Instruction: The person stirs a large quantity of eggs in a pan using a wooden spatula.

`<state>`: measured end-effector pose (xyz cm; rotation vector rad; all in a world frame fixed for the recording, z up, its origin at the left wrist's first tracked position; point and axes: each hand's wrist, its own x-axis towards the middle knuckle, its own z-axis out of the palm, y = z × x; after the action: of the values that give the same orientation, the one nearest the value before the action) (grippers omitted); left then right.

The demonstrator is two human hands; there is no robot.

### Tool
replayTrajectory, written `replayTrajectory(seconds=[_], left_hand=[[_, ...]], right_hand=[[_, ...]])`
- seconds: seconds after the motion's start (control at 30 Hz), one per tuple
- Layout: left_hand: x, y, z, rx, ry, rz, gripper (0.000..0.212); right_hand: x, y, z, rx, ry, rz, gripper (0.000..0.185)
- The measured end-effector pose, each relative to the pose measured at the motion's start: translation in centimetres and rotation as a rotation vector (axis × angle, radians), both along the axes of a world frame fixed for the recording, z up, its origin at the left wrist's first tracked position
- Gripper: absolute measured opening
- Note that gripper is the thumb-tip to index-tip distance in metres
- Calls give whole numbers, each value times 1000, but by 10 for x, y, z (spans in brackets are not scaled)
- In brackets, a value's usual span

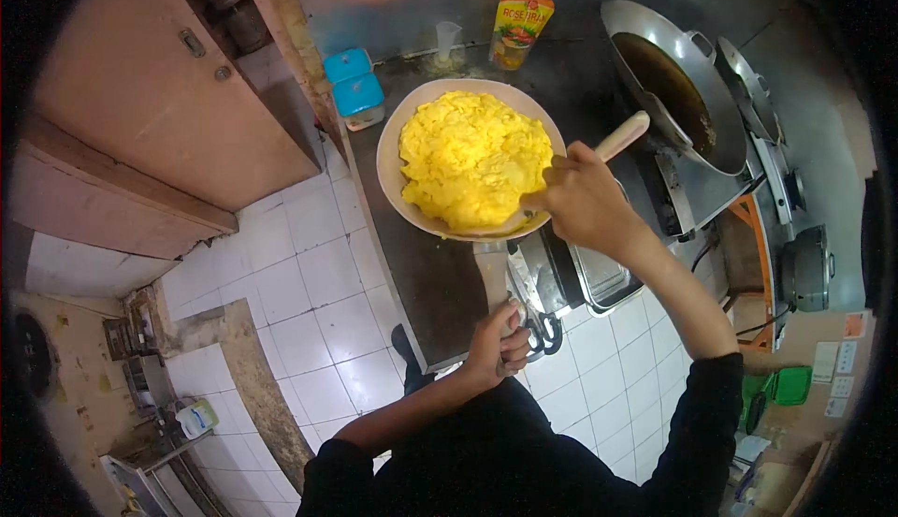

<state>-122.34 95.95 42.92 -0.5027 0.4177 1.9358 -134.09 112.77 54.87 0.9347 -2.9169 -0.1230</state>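
Observation:
Yellow scrambled eggs (477,155) fill most of a light-coloured frying pan (390,145) in front of me. My left hand (497,343) is wrapped around the pan's handle (492,275), near its end. In my right hand (586,198) is a spatula, its pale handle (624,134) sticking out up and to the right past my fingers. The spatula's low end reaches into the eggs at the pan's near right rim, and the eggs and my fingers partly hide it.
A large wok (729,124) of dark liquid stands at the right. Kitchen scissors (544,331) and a metal tray (607,282) lie right of the pan handle. Blue-lidded containers (358,94), a plastic cup (447,40) and a cooking oil pouch (519,29) line the counter's back.

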Motion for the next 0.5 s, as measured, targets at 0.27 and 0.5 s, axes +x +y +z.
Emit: replayTrajectory(seconds=[0.27,0.5], left_hand=[[3,-2,-8,35,16,53,29],[2,1,-4,36,23,26,28]], right_hand=[[-15,27,48,43,-195,-139,14],[-42,5,-13,-141,-232,21,17]])
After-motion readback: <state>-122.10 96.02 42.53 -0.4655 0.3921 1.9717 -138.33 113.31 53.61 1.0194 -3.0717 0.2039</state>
